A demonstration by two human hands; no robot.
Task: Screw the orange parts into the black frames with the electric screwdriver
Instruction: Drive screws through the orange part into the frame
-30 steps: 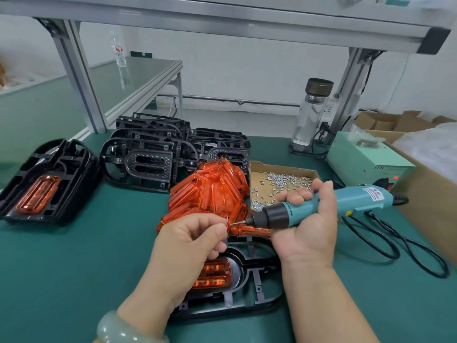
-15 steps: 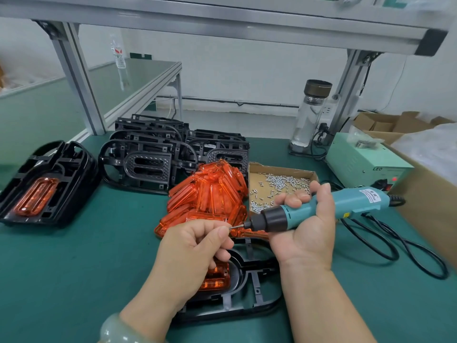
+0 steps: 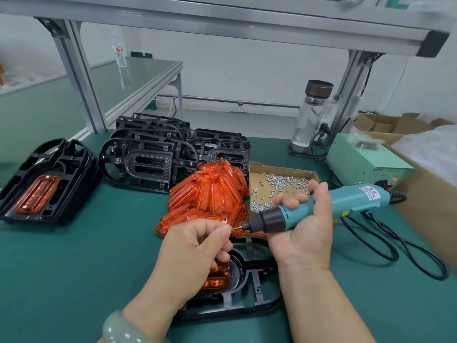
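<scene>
Above the black frame [image 3: 249, 293] on the green table [image 3: 74, 268], you are wrapping your right hand [image 3: 304, 229] fully around the electric screwdriver [image 3: 321, 206], holding it nearly level with its bit [image 3: 237, 227] pointing left. Your left hand [image 3: 195, 246] is curling tight, thumb and forefinger pinching the bit's tip; whether a screw sits there is too small to tell. An orange part [image 3: 217, 276] is lying in the frame under your left hand.

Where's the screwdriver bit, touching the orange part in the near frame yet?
Apart. Head view: the electric screwdriver bit points sideways at the left hand, clear of the orange part seated in the black frame.
</scene>
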